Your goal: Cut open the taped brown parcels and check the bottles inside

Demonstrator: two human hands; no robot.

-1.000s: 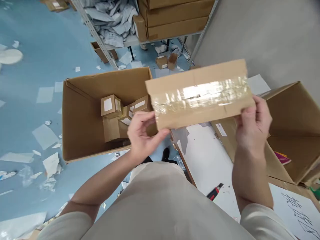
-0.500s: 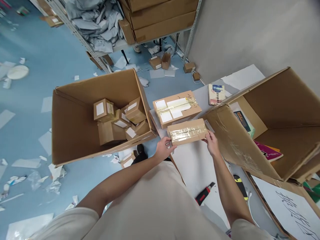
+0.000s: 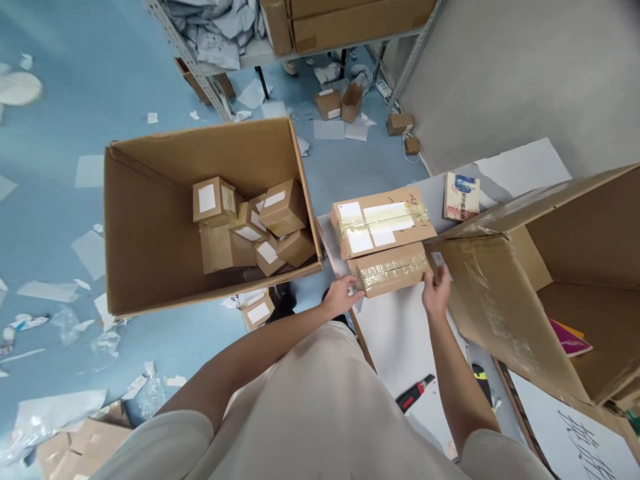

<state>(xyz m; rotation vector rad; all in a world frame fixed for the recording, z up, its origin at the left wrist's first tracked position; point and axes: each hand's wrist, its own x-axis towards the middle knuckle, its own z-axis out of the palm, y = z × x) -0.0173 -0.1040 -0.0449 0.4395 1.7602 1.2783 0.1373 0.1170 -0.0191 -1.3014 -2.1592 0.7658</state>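
A taped brown cardboard box (image 3: 395,268) lies between my hands, close against the near side of a larger labelled parcel (image 3: 387,220). My left hand (image 3: 343,297) grips its left end, fingers at the near corner. At the right end, my right hand (image 3: 436,291) has its thumb against the corner and its fingers curled beyond the edge. Some of those fingertips are hidden. Clear tape shines along the box's top.
Left stands a big open carton (image 3: 150,253) with several small boxes (image 3: 283,207) inside. Another open carton (image 3: 485,300) on the right contains a magenta book (image 3: 570,339). A utility knife (image 3: 415,393) lies on the white table (image 3: 390,327). A book (image 3: 461,197) lies behind. Paper scraps litter the floor.
The taped box and both hands have shifted right and slightly down in view, along with the scene. The box now sits closer alongside the labelled parcel. My right hand's fingers have loosened somewhat.
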